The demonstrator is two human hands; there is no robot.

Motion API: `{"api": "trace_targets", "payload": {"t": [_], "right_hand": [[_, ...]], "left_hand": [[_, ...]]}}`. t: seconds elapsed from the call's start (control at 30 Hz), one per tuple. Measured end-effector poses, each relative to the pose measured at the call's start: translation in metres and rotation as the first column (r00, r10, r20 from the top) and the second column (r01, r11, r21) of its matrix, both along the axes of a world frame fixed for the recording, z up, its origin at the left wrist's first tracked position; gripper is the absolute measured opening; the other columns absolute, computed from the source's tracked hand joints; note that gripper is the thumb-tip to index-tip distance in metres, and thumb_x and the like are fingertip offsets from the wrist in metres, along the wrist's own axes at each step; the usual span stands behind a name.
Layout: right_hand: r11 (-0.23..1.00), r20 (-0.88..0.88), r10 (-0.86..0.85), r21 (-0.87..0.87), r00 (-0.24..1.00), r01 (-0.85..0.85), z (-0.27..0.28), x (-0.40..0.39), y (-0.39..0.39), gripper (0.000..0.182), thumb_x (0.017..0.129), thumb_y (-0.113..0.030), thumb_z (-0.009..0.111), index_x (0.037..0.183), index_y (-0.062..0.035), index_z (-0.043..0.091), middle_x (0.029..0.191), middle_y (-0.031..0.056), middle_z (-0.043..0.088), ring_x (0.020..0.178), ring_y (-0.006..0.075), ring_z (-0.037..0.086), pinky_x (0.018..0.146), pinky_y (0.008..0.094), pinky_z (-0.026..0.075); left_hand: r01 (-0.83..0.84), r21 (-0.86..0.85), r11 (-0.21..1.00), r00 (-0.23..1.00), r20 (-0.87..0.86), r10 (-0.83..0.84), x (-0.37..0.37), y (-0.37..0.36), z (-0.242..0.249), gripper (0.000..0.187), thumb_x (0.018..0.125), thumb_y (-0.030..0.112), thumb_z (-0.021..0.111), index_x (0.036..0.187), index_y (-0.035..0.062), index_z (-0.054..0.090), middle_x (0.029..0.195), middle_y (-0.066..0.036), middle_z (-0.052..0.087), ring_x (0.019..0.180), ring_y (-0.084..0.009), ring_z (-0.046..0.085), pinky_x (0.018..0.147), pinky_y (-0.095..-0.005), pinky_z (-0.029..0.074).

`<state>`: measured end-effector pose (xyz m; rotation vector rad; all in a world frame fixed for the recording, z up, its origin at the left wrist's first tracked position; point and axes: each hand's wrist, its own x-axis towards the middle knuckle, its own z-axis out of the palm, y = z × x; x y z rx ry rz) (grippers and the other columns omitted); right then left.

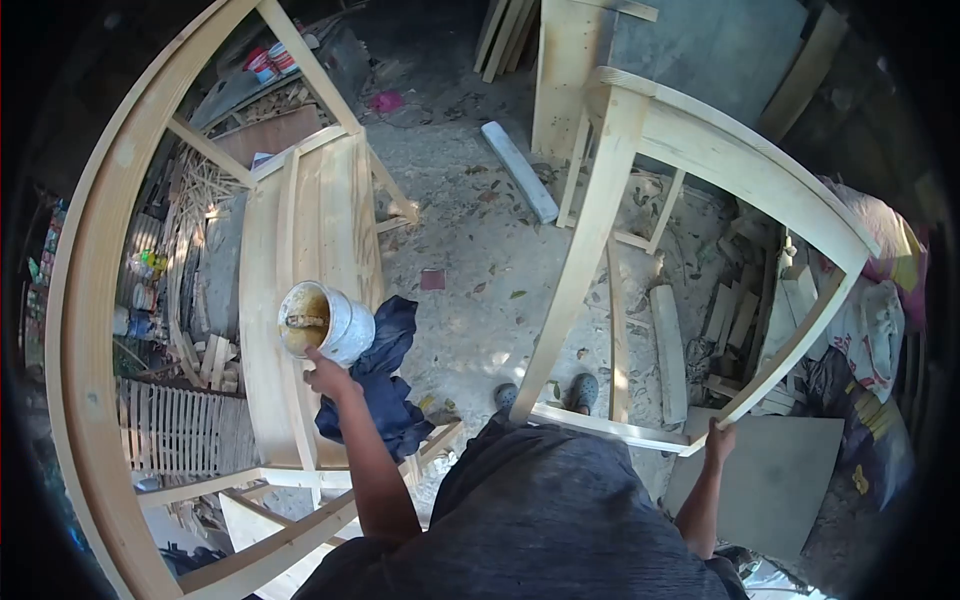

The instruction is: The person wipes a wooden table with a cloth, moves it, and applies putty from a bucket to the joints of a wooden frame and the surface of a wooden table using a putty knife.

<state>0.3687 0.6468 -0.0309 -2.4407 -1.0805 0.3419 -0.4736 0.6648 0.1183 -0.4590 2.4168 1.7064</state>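
Note:
My left hand (328, 376) is closed at the near rim of a white bucket (350, 330). Its mouth faces me, showing yellowish residue inside and a dark-and-pale object lying across it, perhaps a brush. Dark blue cloth (375, 405) lies bunched beside the bucket, over the pale wooden panel (262, 330) of a piece of furniture. On the right, my right hand (719, 440) is wrapped around the near corner of an open wooden frame (590, 240). This frame stands close in front of my body, with a curved rail along its far and right sides.
A large curved wooden frame (85, 300) arcs around my left. A pale plank (520, 172) lies on the dusty concrete floor (460, 270) among dry leaves. Wood offcuts (740, 310) and sacks (870, 340) are piled at right. A flat board (790, 480) rests behind my right hand.

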Motion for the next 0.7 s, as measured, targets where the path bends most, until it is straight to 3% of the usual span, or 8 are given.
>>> {"api": "trace_targets", "payload": {"t": [0.07, 0.13, 0.17, 0.23, 0.37, 0.47, 0.6, 0.7], "right_hand": [[0.984, 0.023, 0.019, 0.178, 1.0, -0.023, 0.068, -0.026, 0.029, 0.04, 0.086, -0.026, 0.083, 0.111, 0.0009, 0.068, 0.105, 0.0226, 0.074, 0.099, 0.0415, 0.072, 0.087, 0.0481, 0.055], [0.976, 0.111, -0.061, 0.213, 0.992, 0.036, 0.117, -0.041, 0.052, 0.041, 0.084, -0.023, 0.083, 0.113, 0.0028, 0.068, 0.103, 0.0242, 0.076, 0.098, 0.0389, 0.075, 0.084, 0.0461, 0.056], [0.959, -0.001, -0.086, 0.269, 0.996, 0.083, 0.133, -0.042, 0.058, 0.04, 0.085, -0.022, 0.083, 0.113, 0.003, 0.069, 0.104, 0.0247, 0.076, 0.098, 0.0387, 0.076, 0.085, 0.0446, 0.057], [0.919, -0.011, -0.101, 0.382, 0.995, 0.097, 0.141, -0.041, 0.071, 0.041, 0.086, -0.019, 0.084, 0.116, 0.0033, 0.068, 0.106, 0.0247, 0.077, 0.098, 0.0383, 0.076, 0.088, 0.044, 0.058], [0.943, 0.267, -0.101, 0.332, 0.958, 0.007, 0.148, -0.057, 0.065, 0.044, 0.088, -0.024, 0.082, 0.119, 0.0034, 0.067, 0.108, 0.0251, 0.076, 0.105, 0.0402, 0.074, 0.092, 0.047, 0.058], [0.926, 0.122, 0.118, -0.373, 0.985, -0.065, 0.207, -0.102, 0.052, 0.052, 0.091, -0.033, 0.08, 0.126, 0.0029, 0.066, 0.114, 0.0254, 0.075, 0.111, 0.0422, 0.071, 0.095, 0.0476, 0.057], [0.819, -0.331, 0.415, -0.269, 0.847, -0.506, 0.242, -0.168, 0.057, 0.058, 0.094, -0.042, 0.074, 0.134, 0.0, 0.066, 0.116, 0.0255, 0.075, 0.111, 0.043, 0.071, 0.097, 0.0492, 0.055], [0.615, -0.286, 0.705, -0.209, 0.649, -0.761, 0.307, -0.208, 0.079, 0.054, 0.099, -0.041, 0.069, 0.135, -0.0024, 0.065, 0.12, 0.0227, 0.074, 0.113, 0.0434, 0.069, 0.096, 0.0503, 0.055]], "left_hand": [[-0.002, 0.317, 0.948, 0.936, 0.334, -0.11, -0.071, -0.018, -0.036, 0.1, 0.09, 0.074, 0.065, 0.16, 0.0084, 0.037, 0.16, -0.017, 0.042, 0.131, -0.0436, 0.055, 0.096, -0.0526, 0.057], [-0.274, 0.357, 0.893, 0.719, 0.692, -0.056, -0.114, -0.005, -0.048, 0.087, 0.087, 0.073, 0.067, 0.152, 0.0178, 0.047, 0.146, -0.013, 0.049, 0.122, -0.0374, 0.06, 0.092, -0.0475, 0.055], [0.009, 0.498, 0.867, 0.772, 0.547, -0.323, -0.127, -0.018, -0.08, 0.081, 0.09, 0.069, 0.064, 0.151, 0.0176, 0.046, 0.145, -0.016, 0.05, 0.118, -0.033, 0.065, 0.089, -0.044, 0.056], [0.086, 0.474, 0.877, 0.746, 0.553, -0.372, -0.135, -0.019, -0.093, 0.065, 0.1, 0.06, 0.052, 0.148, 0.0172, 0.047, 0.132, -0.013, 0.068, 0.099, -0.0173, 0.074, 0.087, -0.0362, 0.055], [0.262, 0.315, 0.912, 0.834, 0.402, -0.379, -0.137, -0.023, -0.073, 0.055, 0.101, 0.057, 0.051, 0.131, 0.0112, 0.058, 0.122, -0.011, 0.073, 0.084, -0.0132, 0.071, 0.081, -0.0299, 0.053], [0.49, 0.038, 0.871, 0.821, 0.317, -0.475, -0.11, -0.032, -0.004, 0.043, 0.101, 0.045, 0.058, 0.117, 0.0063, 0.067, 0.109, -0.012, 0.075, 0.083, -0.0139, 0.071, 0.079, -0.026, 0.053], [0.439, -0.555, 0.706, 0.767, -0.178, -0.617, 0.018, -0.038, 0.155, 0.037, 0.099, 0.03, 0.065, 0.101, -0.005, 0.077, 0.068, -0.009, 0.062, 0.058, -0.0248, 0.053, 0.054, -0.0426, 0.043], [0.668, -0.422, 0.614, 0.553, -0.27, -0.788, 0.026, -0.066, 0.202, 0.037, 0.1, 0.032, 0.066, 0.119, 0.0021, 0.076, 0.079, -0.013, 0.068, 0.064, -0.0259, 0.058, 0.064, -0.0405, 0.051]]}}
